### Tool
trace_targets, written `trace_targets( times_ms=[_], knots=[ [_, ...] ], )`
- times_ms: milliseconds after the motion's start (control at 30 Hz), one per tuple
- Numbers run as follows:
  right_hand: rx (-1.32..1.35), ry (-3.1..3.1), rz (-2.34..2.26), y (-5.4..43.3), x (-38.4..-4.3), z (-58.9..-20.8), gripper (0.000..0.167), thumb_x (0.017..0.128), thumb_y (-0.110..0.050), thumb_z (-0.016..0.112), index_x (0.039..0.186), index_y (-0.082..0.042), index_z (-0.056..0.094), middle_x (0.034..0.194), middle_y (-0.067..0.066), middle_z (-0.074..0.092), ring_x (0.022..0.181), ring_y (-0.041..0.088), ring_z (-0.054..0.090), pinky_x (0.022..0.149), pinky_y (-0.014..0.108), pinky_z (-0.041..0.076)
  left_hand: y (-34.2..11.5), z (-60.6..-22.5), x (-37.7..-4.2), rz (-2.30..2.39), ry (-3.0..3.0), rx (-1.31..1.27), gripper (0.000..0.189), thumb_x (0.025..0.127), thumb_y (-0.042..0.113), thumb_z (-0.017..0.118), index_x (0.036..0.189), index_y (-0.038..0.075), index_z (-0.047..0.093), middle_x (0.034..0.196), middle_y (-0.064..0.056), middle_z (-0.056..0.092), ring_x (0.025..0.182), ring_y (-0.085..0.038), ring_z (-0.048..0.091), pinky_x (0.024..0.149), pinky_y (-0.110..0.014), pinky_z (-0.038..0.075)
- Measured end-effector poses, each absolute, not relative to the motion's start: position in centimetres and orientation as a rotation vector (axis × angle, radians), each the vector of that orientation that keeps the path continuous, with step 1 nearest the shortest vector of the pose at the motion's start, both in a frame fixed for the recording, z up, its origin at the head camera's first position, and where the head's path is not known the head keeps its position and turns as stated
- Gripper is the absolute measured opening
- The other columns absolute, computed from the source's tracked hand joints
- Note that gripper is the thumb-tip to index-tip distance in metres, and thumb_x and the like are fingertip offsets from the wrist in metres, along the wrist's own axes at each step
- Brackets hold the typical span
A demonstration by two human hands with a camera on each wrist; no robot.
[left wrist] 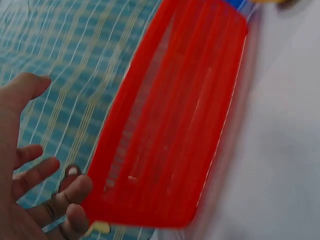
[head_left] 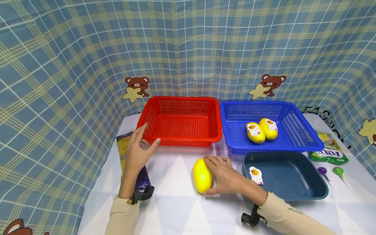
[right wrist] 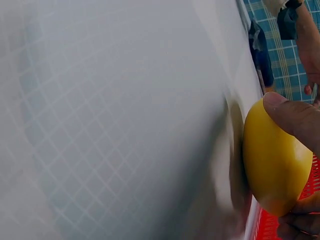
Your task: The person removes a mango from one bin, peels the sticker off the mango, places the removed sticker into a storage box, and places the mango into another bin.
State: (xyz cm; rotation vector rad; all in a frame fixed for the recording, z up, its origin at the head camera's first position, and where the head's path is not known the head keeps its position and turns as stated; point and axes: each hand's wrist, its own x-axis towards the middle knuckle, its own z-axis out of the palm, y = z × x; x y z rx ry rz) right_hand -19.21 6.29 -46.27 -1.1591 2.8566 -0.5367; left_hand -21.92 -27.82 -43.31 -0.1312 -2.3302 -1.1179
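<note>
A smooth yellow mango (head_left: pixel 202 176) lies on the table in front of the baskets. My right hand (head_left: pixel 224 176) grips it from the right, and the right wrist view shows the thumb (right wrist: pixel 295 117) on one end of the mango (right wrist: pixel 275 157) and fingers at the other. My left hand (head_left: pixel 138 150) hovers with spread fingers by the near left corner of the red basket (head_left: pixel 215 138), holding nothing. Two labelled yellow mangoes (head_left: pixel 259 131) sit side by side in the blue basket (head_left: pixel 299 130). A dark teal tub (head_left: pixel 282 176) carries a sticker (head_left: pixel 256 175) on its left side.
Partly behind my left forearm lies a yellow and purple packet (head_left: pixel 123 148). At the right are a green Fox's bag (head_left: pixel 330 151), a purple lollipop (head_left: pixel 322 170) and a green lollipop (head_left: pixel 338 171). A plaid curtain (head_left: pixel 188 49) hangs behind the baskets.
</note>
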Motion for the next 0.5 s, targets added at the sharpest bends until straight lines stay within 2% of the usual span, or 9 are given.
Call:
trace_targets(
  times_ms=[133,300,400,500],
  knots=[
    [-1.152,2.857,-0.533,6.4,-19.0,-46.4,0.120,0.061,-0.065,0.086,0.151,-0.001,0.039,0.149,0.013,0.044,0.135,0.029,0.036,0.105,0.054,0.027,-29.0,-43.7,-22.3,-1.064,-2.331,-0.021,0.081,0.086,0.041,0.076,0.155,0.022,0.039,0.149,-0.003,0.047,0.086,-0.026,0.060,0.076,-0.045,0.051],
    [-1.170,2.900,-0.528,6.5,-18.9,-46.3,0.120,0.058,-0.067,0.086,0.150,-0.003,0.042,0.148,0.010,0.046,0.134,0.027,0.038,0.106,0.053,0.028,-29.4,-43.7,-22.9,-1.008,-2.368,0.092,0.080,0.088,0.050,0.070,0.156,0.027,0.037,0.151,-0.004,0.044,0.080,-0.028,0.060,0.071,-0.042,0.052],
    [-1.191,2.919,-0.529,6.5,-18.9,-46.0,0.120,0.058,-0.068,0.086,0.149,-0.003,0.043,0.147,0.010,0.047,0.133,0.028,0.039,0.105,0.054,0.029,-29.7,-43.9,-23.2,-0.981,-2.402,0.151,0.079,0.090,0.050,0.068,0.157,0.026,0.034,0.154,-0.008,0.041,0.102,-0.033,0.062,0.085,-0.051,0.052],
    [-1.186,2.924,-0.541,6.6,-18.8,-45.2,0.121,0.058,-0.069,0.086,0.150,-0.005,0.041,0.148,0.010,0.046,0.135,0.029,0.038,0.105,0.056,0.028,-30.0,-44.2,-23.5,-0.966,-2.450,0.190,0.078,0.092,0.048,0.065,0.158,0.023,0.031,0.157,-0.009,0.037,0.129,-0.038,0.049,0.102,-0.060,0.042]
  ],
)
